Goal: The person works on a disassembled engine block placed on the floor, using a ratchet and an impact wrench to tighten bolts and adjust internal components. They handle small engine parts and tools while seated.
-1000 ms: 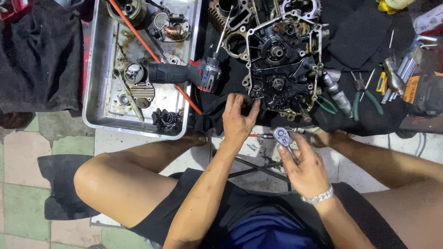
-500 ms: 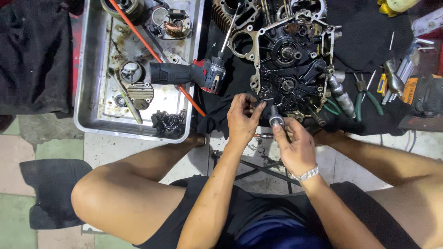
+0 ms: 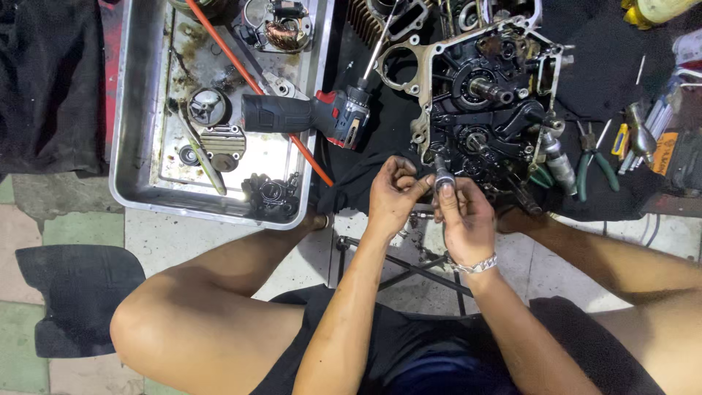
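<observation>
A greasy engine case (image 3: 482, 95) with gears and shafts lies on a black cloth (image 3: 607, 66) in front of me. My right hand (image 3: 464, 216) pinches a small metal part (image 3: 443, 178) against the lower left edge of the case. My left hand (image 3: 395, 192) is curled beside it, fingertips touching the same small part. Both hands meet just below the case. A metal bracelet sits on my right wrist.
A metal tray (image 3: 139, 168) at the left holds oily parts, with a red and black power drill (image 3: 307, 115) lying over its right rim and an orange rod (image 3: 256, 88) across it. Pliers (image 3: 592, 164) and small tools lie at the right. A black mat (image 3: 77, 292) lies beside my left knee.
My right hand has brought the small metal part up from near my lap to the case's lower edge. My left hand closed in beside it. The view has drifted toward the case.
</observation>
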